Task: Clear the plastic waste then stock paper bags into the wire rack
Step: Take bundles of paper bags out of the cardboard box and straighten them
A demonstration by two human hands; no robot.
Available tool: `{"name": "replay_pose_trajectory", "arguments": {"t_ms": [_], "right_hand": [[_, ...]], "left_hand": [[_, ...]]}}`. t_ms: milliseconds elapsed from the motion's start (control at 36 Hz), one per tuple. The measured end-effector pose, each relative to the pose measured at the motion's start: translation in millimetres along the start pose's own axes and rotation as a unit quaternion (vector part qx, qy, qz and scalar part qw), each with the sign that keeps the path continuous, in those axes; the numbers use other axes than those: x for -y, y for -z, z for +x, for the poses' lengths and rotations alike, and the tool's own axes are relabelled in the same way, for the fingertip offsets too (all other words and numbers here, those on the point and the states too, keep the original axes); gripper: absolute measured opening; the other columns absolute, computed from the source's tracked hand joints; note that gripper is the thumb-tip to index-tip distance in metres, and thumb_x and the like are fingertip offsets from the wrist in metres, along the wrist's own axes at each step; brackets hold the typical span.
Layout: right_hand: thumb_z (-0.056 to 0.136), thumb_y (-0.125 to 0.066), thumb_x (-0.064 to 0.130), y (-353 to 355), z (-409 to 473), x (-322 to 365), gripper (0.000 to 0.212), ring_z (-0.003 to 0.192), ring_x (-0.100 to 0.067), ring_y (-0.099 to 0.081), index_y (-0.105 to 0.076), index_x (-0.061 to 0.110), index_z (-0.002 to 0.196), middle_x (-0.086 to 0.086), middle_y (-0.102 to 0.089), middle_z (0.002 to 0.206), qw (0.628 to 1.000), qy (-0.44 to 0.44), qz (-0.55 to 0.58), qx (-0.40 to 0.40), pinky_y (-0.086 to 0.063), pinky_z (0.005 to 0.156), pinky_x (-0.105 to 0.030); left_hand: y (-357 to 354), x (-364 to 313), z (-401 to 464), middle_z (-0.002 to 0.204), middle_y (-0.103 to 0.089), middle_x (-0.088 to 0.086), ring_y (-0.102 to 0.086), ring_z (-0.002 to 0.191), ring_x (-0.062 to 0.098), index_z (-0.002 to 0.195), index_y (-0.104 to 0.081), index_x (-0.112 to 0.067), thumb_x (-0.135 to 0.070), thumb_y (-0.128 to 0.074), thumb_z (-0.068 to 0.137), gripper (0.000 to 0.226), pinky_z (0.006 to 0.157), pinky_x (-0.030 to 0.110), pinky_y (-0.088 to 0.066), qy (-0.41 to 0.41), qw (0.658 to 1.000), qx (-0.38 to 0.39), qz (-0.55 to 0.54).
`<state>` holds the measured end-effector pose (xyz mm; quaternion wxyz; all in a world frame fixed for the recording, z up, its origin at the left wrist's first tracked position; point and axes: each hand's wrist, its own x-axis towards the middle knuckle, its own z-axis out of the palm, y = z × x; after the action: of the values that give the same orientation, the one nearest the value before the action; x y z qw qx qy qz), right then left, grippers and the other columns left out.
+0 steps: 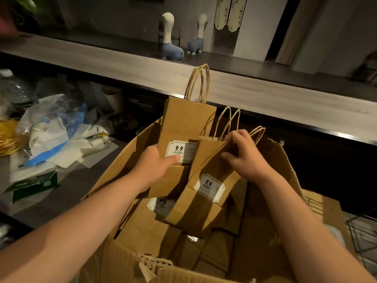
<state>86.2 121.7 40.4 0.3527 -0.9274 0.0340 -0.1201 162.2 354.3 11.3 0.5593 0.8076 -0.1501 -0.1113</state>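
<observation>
Two hands (157,162) (242,154) on paper bags (183,123)

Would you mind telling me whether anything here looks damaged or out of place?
Yes. The cardboard box has torn, ragged flap edges. To its left, a heap of plastic waste lies strewn over the counter. The paper bags themselves look intact.

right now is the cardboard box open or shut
Open: the box's flaps stand up and flat paper bags show inside, with both hands reaching in.
</observation>
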Motion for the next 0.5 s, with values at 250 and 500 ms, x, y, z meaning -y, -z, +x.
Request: {"name": "replay_pose_trajectory", "arguments": {"t_ms": [250, 500], "right_hand": [[0.089, -0.067, 0.013, -5, 2, 10, 0.027, 0.115, -0.01, -0.043, -0.052, 0.029, 0.104, 0.013, -0.039, 0.117, 0.996, 0.056, 0.034, -0.058, -0.047, 0.101, -0.034], [0.087, -0.069, 0.013, -12, 0, 27, 0.032, 0.127, -0.01, -0.035, -0.052, 0.029, 0.11, 0.015, -0.034, 0.128, 0.989, 0.111, -0.011, -0.101, -0.046, 0.105, -0.037]], "left_hand": [[-6, -5, -10, 0.106, -0.071, -0.005, -0.065, 0.102, 0.006, 0.113, -0.065, -0.02, -0.033, -0.052, 0.096, 0.025, 0.092, 0.027, -0.048, -0.048, 0.994, 0.099, -0.004], [-12, -7, -10, 0.097, -0.072, -0.005, -0.066, 0.094, 0.007, 0.103, -0.068, -0.021, -0.024, -0.066, 0.089, 0.015, 0.091, 0.036, -0.053, -0.02, 0.997, 0.068, 0.014]]}}
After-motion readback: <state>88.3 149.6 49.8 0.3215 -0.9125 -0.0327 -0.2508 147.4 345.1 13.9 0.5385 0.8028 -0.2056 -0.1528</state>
